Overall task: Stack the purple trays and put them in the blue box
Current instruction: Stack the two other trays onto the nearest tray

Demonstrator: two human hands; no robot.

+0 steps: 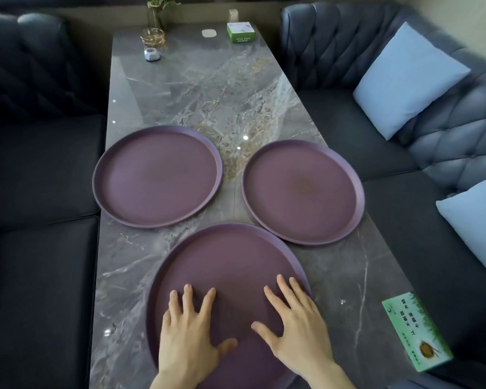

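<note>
Purple trays, three of them, lie flat and unstacked on the grey marble tabletop (208, 88), and we find each one empty. We see the near tray (230, 265) at six o'clock, closest to us; the left tray (157, 176) sits at ten o'clock from it and the right tray (303, 192) at two o'clock. The right tray's near rim comes just beside the near tray's far rim; we cannot tell whether they touch. The left tray lies apart from both.

Our left hand (188, 341) rests palm down on the near tray's floor, fingers spread wide, gripping nothing. Our right hand (298, 329) lies the same way beside it, flat and splayed, its outer fingers reaching the tray's rim at three o'clock.

At four o'clock from the near tray a green box (415, 331) sits at the tabletop's edge. At the far end, toward twelve o'clock, we see another green box (240, 32), a white coaster (209, 33), a glass dish (153, 37), a small white object (152, 54) and a vase with green stems (156, 15). Dark sofas flank the tabletop, with two pale blue cushions (407, 80) at three o'clock. No blue box shows anywhere in our view.
</note>
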